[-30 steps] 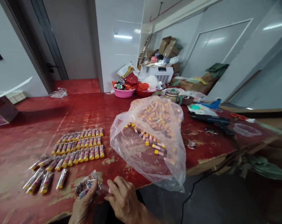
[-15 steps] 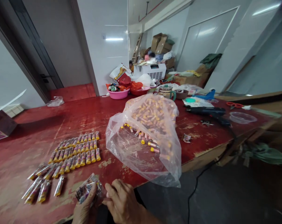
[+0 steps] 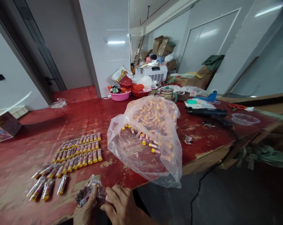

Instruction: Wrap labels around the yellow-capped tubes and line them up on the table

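Observation:
At the table's front edge my left hand (image 3: pixel 86 207) is closed on a bunch of printed clear plastic sleeves (image 3: pixel 83 195), its thumb lying across them. My right hand (image 3: pixel 122 201) is just to the right, its fingers pinched around a small pinkish tube (image 3: pixel 108 199) that they mostly hide. That tube meets the right side of the sleeves; whether it is inside one cannot be made out. Left of my hands lie rows of sleeved tubes with yellow caps (image 3: pixel 85 158). Beyond my right hand, a big clear plastic bag (image 3: pixel 122 150) lies with its mouth facing me, full of yellow-capped tubes (image 3: pixel 150 114).
A heat gun (image 3: pixel 208 112) lies at the right, its black cord hanging over the edge. Near it are red-handled scissors (image 3: pixel 237 106) and a clear plastic lid (image 3: pixel 245 119). A pink basin (image 3: pixel 119 96) stands behind the bag. A printed box (image 3: pixel 6 126) sits far left.
My right hand has turned slightly and its fingers have closed in nearer the sleeves. The left hand keeps its hold. The whole view has shifted a little.

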Motion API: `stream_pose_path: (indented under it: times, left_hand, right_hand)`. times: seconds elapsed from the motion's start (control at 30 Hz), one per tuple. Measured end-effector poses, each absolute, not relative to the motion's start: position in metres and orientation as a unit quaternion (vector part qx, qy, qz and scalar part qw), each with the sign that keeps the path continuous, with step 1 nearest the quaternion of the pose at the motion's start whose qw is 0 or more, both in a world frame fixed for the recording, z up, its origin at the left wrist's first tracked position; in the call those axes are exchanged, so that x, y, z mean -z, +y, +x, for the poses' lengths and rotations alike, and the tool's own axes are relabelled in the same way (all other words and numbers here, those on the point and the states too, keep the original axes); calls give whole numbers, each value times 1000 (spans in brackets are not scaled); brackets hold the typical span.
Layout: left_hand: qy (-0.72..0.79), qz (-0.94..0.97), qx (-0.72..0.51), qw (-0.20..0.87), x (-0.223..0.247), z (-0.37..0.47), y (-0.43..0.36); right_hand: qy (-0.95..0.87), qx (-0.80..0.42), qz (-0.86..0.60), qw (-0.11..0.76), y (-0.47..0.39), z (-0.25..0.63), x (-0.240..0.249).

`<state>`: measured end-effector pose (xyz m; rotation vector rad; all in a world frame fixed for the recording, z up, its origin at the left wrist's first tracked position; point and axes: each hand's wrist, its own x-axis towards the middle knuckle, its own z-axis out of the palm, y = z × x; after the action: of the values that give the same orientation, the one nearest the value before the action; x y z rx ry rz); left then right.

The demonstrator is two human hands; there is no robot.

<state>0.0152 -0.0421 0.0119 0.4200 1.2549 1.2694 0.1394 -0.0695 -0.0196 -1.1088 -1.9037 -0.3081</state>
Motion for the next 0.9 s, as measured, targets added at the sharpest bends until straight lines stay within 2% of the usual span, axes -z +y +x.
stream_pose_path:
  times: [0.4, 0.63, 0.9]
  left_hand:
    - [535, 133, -580, 600, -20, 20, -44]
    - [546, 159, -592, 571, -15, 16, -46]
    - [571, 156, -586, 553, -15, 15, -51]
  right_hand:
    - [-721, 118, -476, 489, -67, 134, 21]
    - [-750, 177, -460, 440, -70, 139, 16]
    - [-726, 88, -465, 500, -70, 135, 18]
